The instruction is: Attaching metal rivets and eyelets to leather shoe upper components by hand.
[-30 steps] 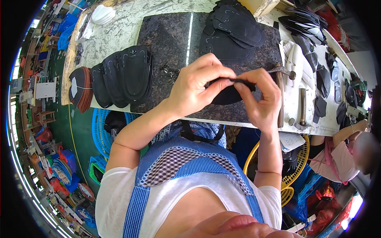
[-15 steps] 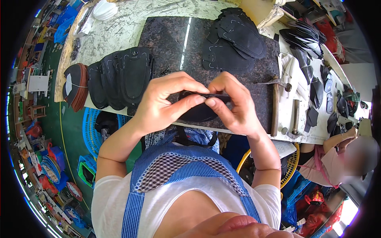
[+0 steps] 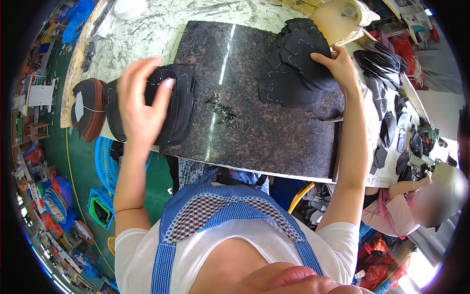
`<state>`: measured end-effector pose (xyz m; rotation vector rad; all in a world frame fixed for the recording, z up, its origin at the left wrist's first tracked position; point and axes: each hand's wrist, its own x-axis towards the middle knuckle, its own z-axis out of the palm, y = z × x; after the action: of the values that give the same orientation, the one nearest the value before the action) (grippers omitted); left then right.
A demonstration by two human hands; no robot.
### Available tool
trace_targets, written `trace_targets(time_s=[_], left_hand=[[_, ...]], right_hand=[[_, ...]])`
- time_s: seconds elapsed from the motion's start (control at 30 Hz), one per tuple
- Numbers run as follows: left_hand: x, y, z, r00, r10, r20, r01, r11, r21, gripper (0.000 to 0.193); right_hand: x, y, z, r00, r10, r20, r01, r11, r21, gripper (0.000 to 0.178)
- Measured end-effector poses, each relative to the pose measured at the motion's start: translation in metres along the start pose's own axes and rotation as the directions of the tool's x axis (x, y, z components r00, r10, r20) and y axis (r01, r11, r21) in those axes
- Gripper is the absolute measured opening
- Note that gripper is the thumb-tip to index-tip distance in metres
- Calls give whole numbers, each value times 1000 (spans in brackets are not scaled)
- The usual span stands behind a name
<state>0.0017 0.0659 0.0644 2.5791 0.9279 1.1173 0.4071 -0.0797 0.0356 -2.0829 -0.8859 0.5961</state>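
The dark stone slab [image 3: 274, 142] lies on the worktop [image 3: 161, 29] and serves here as my landmark. On its far right part there is a loose pile of black stitched pieces [image 3: 289, 88]. The right hand [image 3: 344, 71] is at this pile, thumb and fingers bent about the edge of an upper piece; whether they grip it, I cannot tell. The pieces overlap unevenly, so two could come up together, or the pile could slide. The left hand [image 3: 139, 115] is blurred above the stack of black pieces [image 3: 182, 108] at the slab's left edge, its fingers spread and seemingly grasping nothing; contact is unclear. A brush there could push this stack out of line. Small dark scraps [image 3: 223, 111], left of the slab's middle, could stick under a piece laid upon them.
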Motion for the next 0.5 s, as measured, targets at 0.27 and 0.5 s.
trace_targets(time_s=[0.27, 0.5], left_hand=[[-47, 93, 101, 758, 400, 516, -191, 892, -411, 76], [-43, 91, 146, 748, 507, 428, -277, 824, -494, 57]], right_hand=[[-36, 3, 1, 997, -29, -72, 30, 999, 19, 48], [-104, 51, -15, 993, 66, -95, -60, 996, 67, 45]])
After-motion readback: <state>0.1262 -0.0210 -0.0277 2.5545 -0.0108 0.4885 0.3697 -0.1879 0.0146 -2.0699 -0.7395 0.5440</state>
